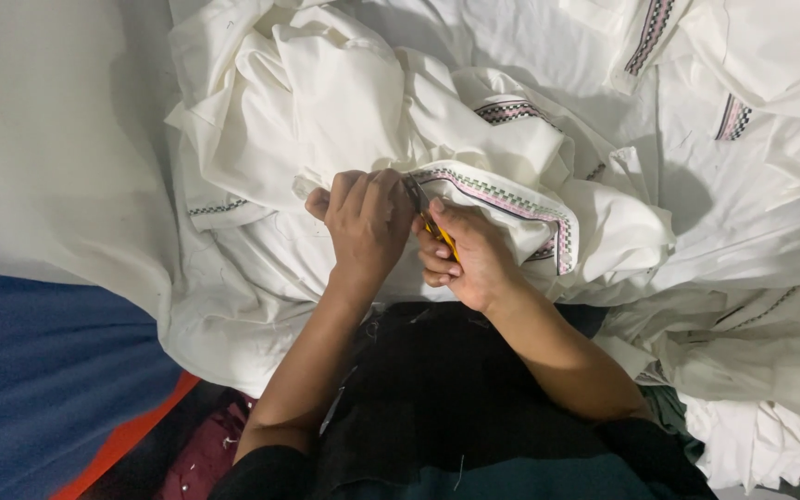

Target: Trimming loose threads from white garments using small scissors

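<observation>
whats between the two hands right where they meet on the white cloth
In the head view, a small yellow-handled cutting tool sits between the left hand and the right hand, over the cloth's patterned trim band.

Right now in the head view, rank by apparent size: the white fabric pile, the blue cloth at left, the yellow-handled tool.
1. White fabric pile, fills most of the frame.
2. Blue cloth, lower left corner.
3. Yellow-handled tool, mostly hidden between the hands, so its full size is unsure.
</observation>
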